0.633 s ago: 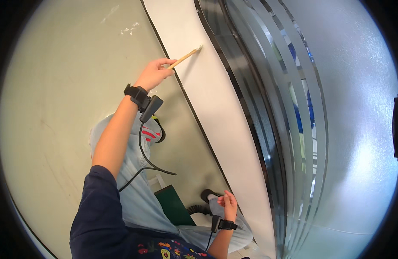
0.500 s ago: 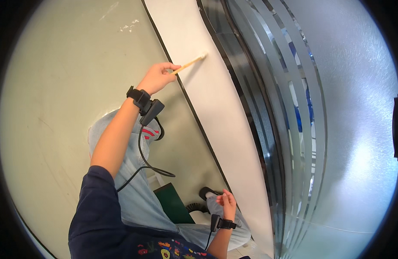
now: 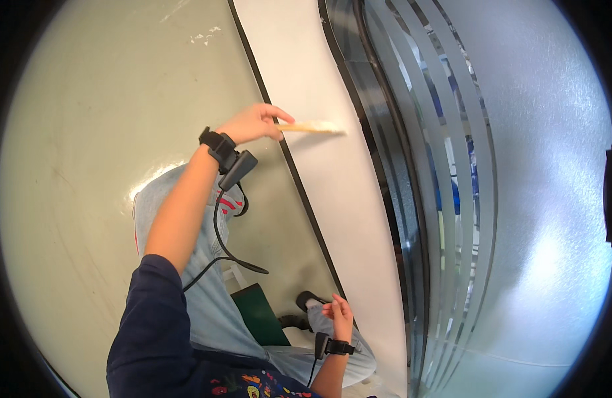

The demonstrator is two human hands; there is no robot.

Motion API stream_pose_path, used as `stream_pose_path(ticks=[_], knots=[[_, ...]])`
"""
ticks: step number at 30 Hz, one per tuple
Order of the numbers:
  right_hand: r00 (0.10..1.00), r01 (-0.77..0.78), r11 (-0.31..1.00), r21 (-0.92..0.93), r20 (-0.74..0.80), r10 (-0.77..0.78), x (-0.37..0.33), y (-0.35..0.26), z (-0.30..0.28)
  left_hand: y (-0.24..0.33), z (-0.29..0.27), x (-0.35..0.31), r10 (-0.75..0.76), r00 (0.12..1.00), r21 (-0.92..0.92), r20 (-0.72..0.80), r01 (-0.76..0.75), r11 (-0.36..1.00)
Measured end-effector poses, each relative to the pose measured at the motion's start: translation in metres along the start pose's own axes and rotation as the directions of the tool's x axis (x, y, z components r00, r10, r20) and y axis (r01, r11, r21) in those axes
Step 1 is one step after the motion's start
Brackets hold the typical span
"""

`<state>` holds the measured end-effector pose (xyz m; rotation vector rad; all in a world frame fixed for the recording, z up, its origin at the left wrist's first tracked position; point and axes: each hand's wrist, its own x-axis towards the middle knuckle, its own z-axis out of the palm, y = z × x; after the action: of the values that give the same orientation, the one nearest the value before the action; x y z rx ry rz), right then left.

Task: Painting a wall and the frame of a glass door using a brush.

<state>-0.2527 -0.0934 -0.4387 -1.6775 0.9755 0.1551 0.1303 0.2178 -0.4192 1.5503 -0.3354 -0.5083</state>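
Observation:
My left hand (image 3: 256,123) reaches far forward, fingers pinched on the handle of a thin, pale wooden brush (image 3: 312,127). The whitish tip of the brush lies over a long white ledge (image 3: 349,219) edged with a dark strip, and its shadow falls just beneath. Motion blurs the brush, so contact with the ledge is hard to judge. At the lower part of the view, my right hand (image 3: 338,314) is raised beside the ledge's dark edge. Its fingers are loosely bent and apart, and nothing shows in them.
A frosted glass panel (image 3: 532,166) with clear stripes rises along the right, above a dark metal frame (image 3: 385,126). Pale green floor (image 3: 107,119) spreads to the left. A dark green box-like object (image 3: 258,315) sits between my legs. A cable (image 3: 217,229) hangs from the left wrist device.
My left hand has shifted slightly right and nearer, swinging the brush from pointing up and right to almost level. My right hand has moved slightly left relative to the view.

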Motion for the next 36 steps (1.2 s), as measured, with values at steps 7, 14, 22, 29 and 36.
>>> stream_pose_path(ticks=[7, 14, 22, 29, 36], knots=[[1.0, -0.03, 0.999, -0.015, -0.002, 0.03, 0.004, -0.01, -0.004, -0.004, -0.01, 0.001, -0.179, 0.845, -0.34, -0.504, -0.003, 0.941], [0.999, 0.032, 0.999, -0.029, -0.003, -0.032, 0.006, -0.007, -0.016, -0.006, 0.007, -0.004, -0.046, 0.96, -0.189, -0.275, -0.007, 0.982], [1.0, -0.013, 0.999, -0.051, -0.017, 0.012, 0.003, -0.006, -0.019, 0.001, 0.011, -0.006, -0.025, 0.992, -0.127, -0.122, 0.009, 0.992], [0.982, 0.124, 0.975, 0.183, -0.16, -0.095, 0.013, -0.035, -0.035, -0.003, 0.014, -0.006, 0.01, 0.998, 0.004, 0.064, -0.01, 1.0], [0.973, 0.192, 0.655, 0.731, -0.229, -0.029, 0.029, -0.058, -0.085, -0.007, -0.016, -0.006, -0.078, 0.929, -0.244, -0.363, -0.014, 0.97]])
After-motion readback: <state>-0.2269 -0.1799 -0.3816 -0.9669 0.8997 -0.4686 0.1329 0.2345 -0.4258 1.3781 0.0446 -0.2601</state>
